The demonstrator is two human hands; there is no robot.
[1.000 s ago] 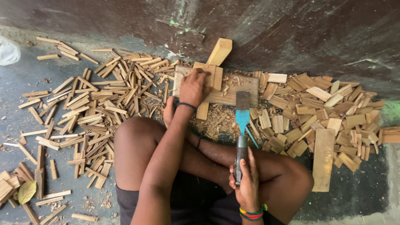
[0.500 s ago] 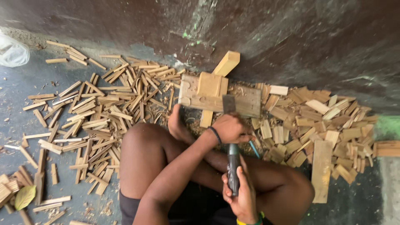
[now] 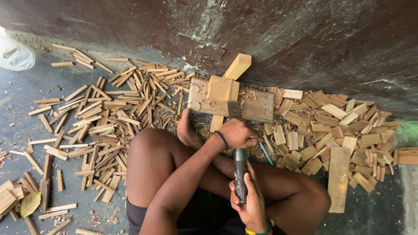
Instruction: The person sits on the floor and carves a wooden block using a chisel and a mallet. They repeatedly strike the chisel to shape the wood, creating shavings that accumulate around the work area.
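— Where does the wooden block (image 3: 257, 105) lie from the grip?

— Straight ahead, against the wall. The right hand (image 3: 249, 204) is wrapped around the chopper's handle (image 3: 240, 174), whose long axis runs from lap to block.

— And the left hand (image 3: 237, 132)?

— Nearer the block (curled over a thin blue tool (image 3: 265, 153), just above the handle), the light slat (image 3: 219, 89) beyond it.

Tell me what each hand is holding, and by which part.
The right hand grips the chisel tool by the lower end of its dark handle. The left hand rests over its upper part, near the blade; what its fingers hold cannot be told.
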